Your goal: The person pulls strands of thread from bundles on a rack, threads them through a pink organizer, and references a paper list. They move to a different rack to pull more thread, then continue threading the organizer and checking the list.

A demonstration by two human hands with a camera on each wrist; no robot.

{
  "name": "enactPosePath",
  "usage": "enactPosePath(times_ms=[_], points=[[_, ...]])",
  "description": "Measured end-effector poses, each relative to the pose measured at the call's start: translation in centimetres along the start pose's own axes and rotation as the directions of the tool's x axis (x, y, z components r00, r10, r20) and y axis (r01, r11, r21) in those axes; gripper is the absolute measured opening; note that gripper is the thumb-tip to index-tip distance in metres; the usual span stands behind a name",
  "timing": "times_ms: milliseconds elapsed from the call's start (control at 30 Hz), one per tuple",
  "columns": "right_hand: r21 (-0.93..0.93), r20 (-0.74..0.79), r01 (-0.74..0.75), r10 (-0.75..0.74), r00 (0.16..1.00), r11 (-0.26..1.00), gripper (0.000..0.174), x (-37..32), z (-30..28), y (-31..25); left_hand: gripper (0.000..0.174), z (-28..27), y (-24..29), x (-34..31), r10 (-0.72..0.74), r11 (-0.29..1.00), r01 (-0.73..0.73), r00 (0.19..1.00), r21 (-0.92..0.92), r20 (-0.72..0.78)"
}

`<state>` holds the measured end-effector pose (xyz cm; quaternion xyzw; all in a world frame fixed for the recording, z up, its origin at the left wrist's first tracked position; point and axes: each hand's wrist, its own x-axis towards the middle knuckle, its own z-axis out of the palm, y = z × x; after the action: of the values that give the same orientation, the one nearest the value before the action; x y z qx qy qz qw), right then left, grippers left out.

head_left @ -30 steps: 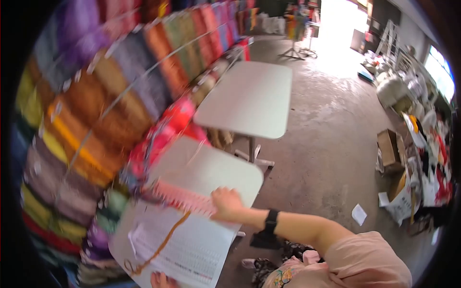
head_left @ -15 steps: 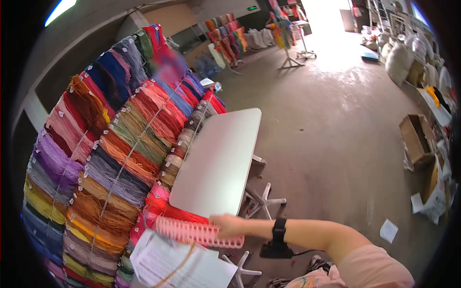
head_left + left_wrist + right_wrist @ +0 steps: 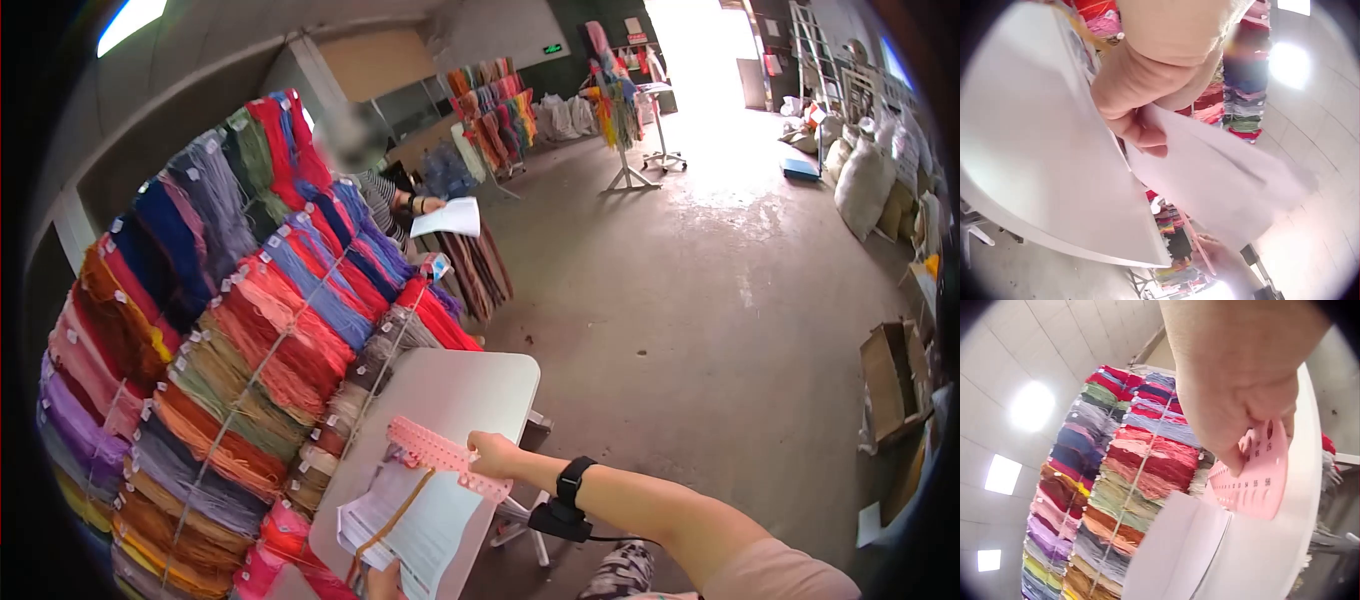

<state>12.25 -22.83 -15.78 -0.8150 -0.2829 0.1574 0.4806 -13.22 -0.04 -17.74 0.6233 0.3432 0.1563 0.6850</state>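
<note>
My right hand [image 3: 492, 456] pinches one end of a pink strip with holes [image 3: 440, 455], held over a white table. In the right wrist view the thumb and fingers of my right hand [image 3: 1241, 394] grip the numbered pink strip [image 3: 1257, 494]. My left hand [image 3: 382, 582], low in the head view, holds printed paper sheets [image 3: 425, 530], and a brown cord lies across them. Seen from the left wrist, the fingers of my left hand [image 3: 1147, 81] curl round the edge of the sheets [image 3: 1210, 169]. The sheets hang just below the strip.
A rack of coloured yarn hanks [image 3: 250, 340] stands along the left. The white table [image 3: 480, 385] is in front. Beyond the rack a person [image 3: 385, 205] holds paper [image 3: 447, 217]. A cardboard box [image 3: 890, 385] and sacks [image 3: 865, 185] stand on the right.
The head view has swung so more of the room and another person show. Both hands, with the strip and sheets, have moved up off the near table and forward along the rack.
</note>
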Motion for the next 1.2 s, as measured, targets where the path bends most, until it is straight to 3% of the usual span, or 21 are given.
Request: enactPosePath(times_ms=[33, 200, 233, 300, 367, 433, 500, 533, 633, 700, 733, 767, 800, 833, 867, 900, 967, 1033, 1100, 1167, 1200], points=[[-0.001, 0.061, -0.077, 0.077, 0.995, 0.997, 0.038, 1.1, -1.1, 0.8, 0.033, 0.9, -0.9, 2.1, -0.015, 0.999, 0.016, 1.0, 0.032, -0.023], [0.13, 0.114, 0.066, -0.081, 0.99, 0.989, 0.043, 9.2, -3.6, 5.0, 0.033, 0.1, -5.0, 9.8, -0.152, 0.967, 0.194, 0.959, 0.164, -0.238], [0.125, 0.163, 0.084, -0.104, 0.981, 0.989, 0.043, 10.6, -4.0, 5.8, 0.039, 2.0, -4.0, 8.9, -0.144, 0.989, 0.138, 0.972, -0.049, -0.185], [0.128, 0.243, 0.206, -0.232, 0.942, 0.97, 0.043, 12.9, -5.3, 7.7, 0.043, 6.7, -0.1, 6.8, -0.037, 0.995, 0.064, 0.947, 0.074, -0.32], [0.163, 0.307, 0.401, -0.433, 0.848, 0.902, 0.043, 13.7, -7.7, 10.5, 0.046, 7.9, -0.1, 6.4, 0.074, 0.984, 0.017, 0.867, 0.178, -0.493], [0.36, 0.268, 0.375, -0.48, 0.835, 0.854, 0.04, 13.3, -11.2, 14.0, 0.047, 7.3, -2.5, 6.1, 0.176, 0.964, 0.012, 0.723, 0.266, -0.668], [0.609, 0.426, 0.013, -0.341, 0.838, 0.793, 0.036, 12.9, -18.3, 17.0, 0.044, 11.9, -1.1, 4.5, 0.521, 0.757, -0.018, 0.62, 0.653, -0.586], [0.712, 0.453, -0.173, -0.257, 0.853, 0.68, 0.034, 12.7, -21.4, 19.8, 0.042, 15.4, 0.3, 4.0, 0.661, 0.591, -0.012, 0.58, 0.806, -0.476], [0.613, 0.42, -0.413, 0.164, 0.892, 0.674, 0.028, 12.4, -31.6, 30.8, 0.038, 30.5, 4.3, 5.1, 0.61, 0.75, -0.11, 0.497, 0.652, -0.618], [0.568, 0.31, -0.465, 0.347, 0.885, 0.679, 0.02, 11.4, -38.1, 38.5, 0.033, 40.2, 5.2, 8.1, 0.471, 0.766, -0.071, 0.738, 0.639, -0.483], [0.57, 0.288, -0.481, 0.386, 0.876, 0.666, 0.018, 11.0, -41.9, 41.0, 0.035, 45.6, 4.5, 10.6, 0.384, 0.794, -0.153, 0.876, 0.589, -0.291], [0.573, 0.262, -0.493, 0.423, 0.867, 0.655, 0.016, 10.6, -45.6, 43.2, 0.037, 51.3, 3.2, 13.5, 0.296, 0.827, -0.22, 0.953, 0.518, -0.068], [0.58, 0.239, -0.506, 0.461, 0.855, 0.638, 0.014, 10.5, -49.0, 45.4, 0.04, 57.1, 2.3, 15.3, 0.207, 0.86, -0.262, 0.963, 0.438, 0.171], [0.611, 0.189, -0.487, 0.483, 0.855, 0.624, 0.013, 10.7, -52.1, 47.4, 0.024, 65.0, 3.8, 16.5, 0.253, 0.675, -0.424, 0.902, 0.604, 0.351], [0.642, 0.143, -0.468, 0.504, 0.852, 0.608, 0.012, 11.1, -54.9, 48.8, 0.017, 70.7, 3.4, 17.9, 0.133, 0.728, -0.376, 0.898, 0.573, 0.42], [0.669, 0.103, -0.45, 0.525, 0.845, 0.592, 0.011, 11.5, -57.2, 50.2, 0.021, 75.5, 1.6, 20.0, 0.042, 0.694, -0.432, 0.822, 0.575, 0.567], [0.699, 0.066, -0.432, 0.551, 0.832, 0.57, 0.01, 13.2, -61.1, 52.3, 0.023, 85.6, 0.0, 23.4, -0.006, 0.64, -0.594, 0.63, 0.487, 0.777], [0.723, 0.028, -0.399, 0.553, 0.832, 0.564, 0.01, 16.0, -65.0, 54.4, 0.024, 94.3, -2.4, 27.0, -0.06, 0.725, -0.587, 0.467, 0.361, 0.882], [0.756, 0.004, -0.356, 0.541, 0.841, 0.549, 0.01, 18.9, -67.8, 56.6, 0.023, 102.6, -4.2, 30.9, -0.023, 0.706, -0.659, 0.345, 0.259, 0.938], [0.752, -0.078, -0.327, 0.569, 0.818, 0.572, 0.009, 21.6, -71.7, 58.2, 0.022, 110.2, -4.3, 34.4, -0.101, 0.737, -0.613, 0.315, 0.284, 0.944], [0.744, -0.116, -0.317, 0.581, 0.806, 0.588, 0.008, 23.1, -73.9, 59.1, 0.021, 113.4, -4.7, 35.6, -0.074, 0.766, -0.583, 0.34, 0.272, 0.937]])
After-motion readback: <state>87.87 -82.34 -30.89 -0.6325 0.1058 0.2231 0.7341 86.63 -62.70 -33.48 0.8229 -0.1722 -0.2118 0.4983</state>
